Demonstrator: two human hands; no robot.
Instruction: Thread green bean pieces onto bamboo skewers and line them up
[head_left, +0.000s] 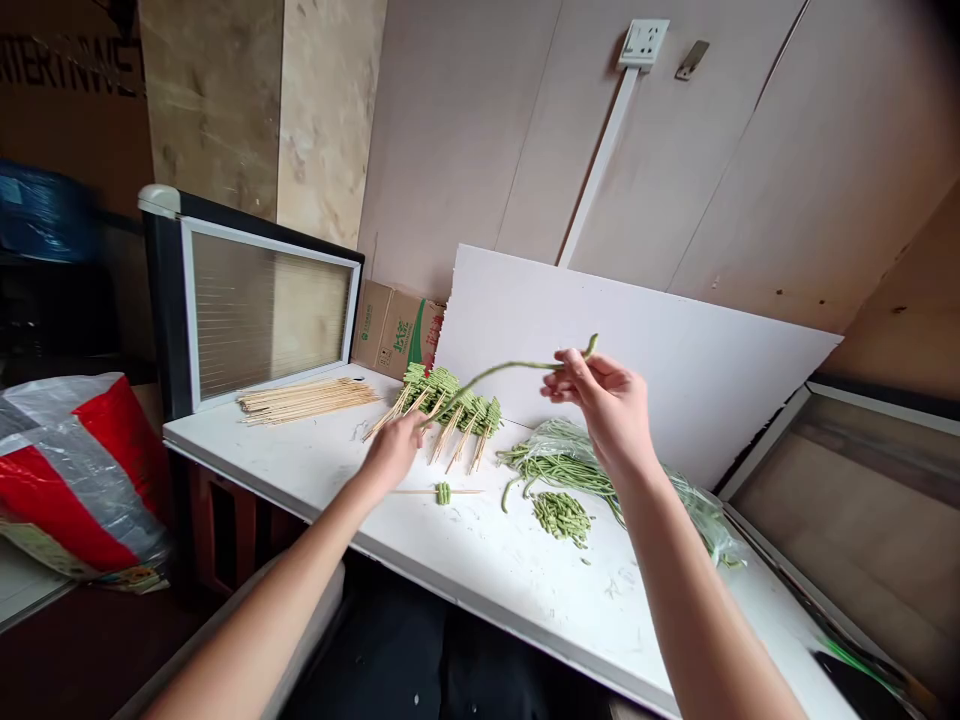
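Note:
A long green bean is stretched between my two hands above the white table. Its left end is pinched in my left hand, and my right hand has its fingers closed on it near the other end, whose tip sticks out. Below my left hand lies a skewer with a few short bean pieces threaded at its middle. A pile of cut bean pieces rests on the table, beside long whole beans partly in a clear plastic bag. Behind my left hand are several finished-looking bean skewers, stacked together.
Bare wooden skewers lie at the table's left, by a framed panel. A cardboard box and a white board stand at the back. The white table has its front edge near my lap.

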